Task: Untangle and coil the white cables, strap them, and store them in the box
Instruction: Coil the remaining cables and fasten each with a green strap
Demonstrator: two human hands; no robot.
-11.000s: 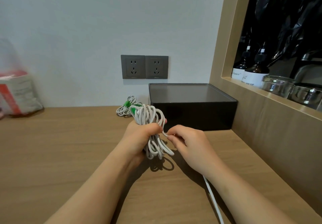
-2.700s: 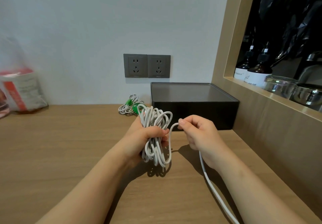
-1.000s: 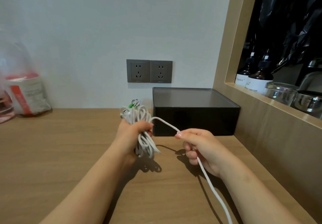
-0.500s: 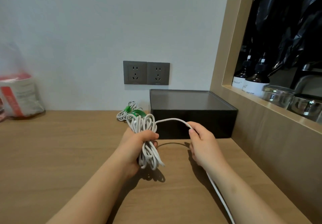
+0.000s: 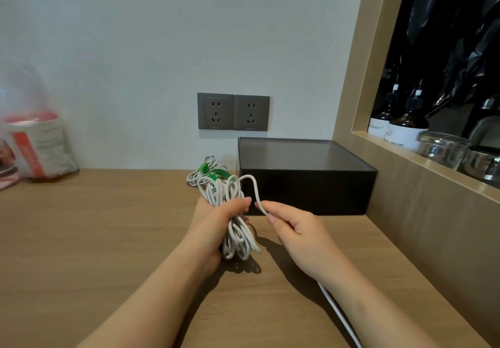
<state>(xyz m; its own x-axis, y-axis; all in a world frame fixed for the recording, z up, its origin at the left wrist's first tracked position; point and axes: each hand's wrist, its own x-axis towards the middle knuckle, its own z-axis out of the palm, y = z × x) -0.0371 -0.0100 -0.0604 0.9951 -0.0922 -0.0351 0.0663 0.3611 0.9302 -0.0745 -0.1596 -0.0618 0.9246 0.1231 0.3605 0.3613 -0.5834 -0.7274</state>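
Left hand (image 5: 216,220) grips the part-wound coil (image 5: 238,239); right hand (image 5: 295,234) pinches its loose tail (image 5: 257,193). One strapped bundle (image 5: 201,173) lies at the bench's (image 5: 108,239) back edge; strapping, boxing remain.

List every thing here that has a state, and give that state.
Left hand: grips the cable coil.
Cable coil: partly wound, held above the table.
Right hand: pinches the loose strand.
Loose strand: arcs from the coil's top, trails off frame.
Box: closed.
Small bundle: green-strapped, lying beside the box.
Sockets: nothing plugged in.
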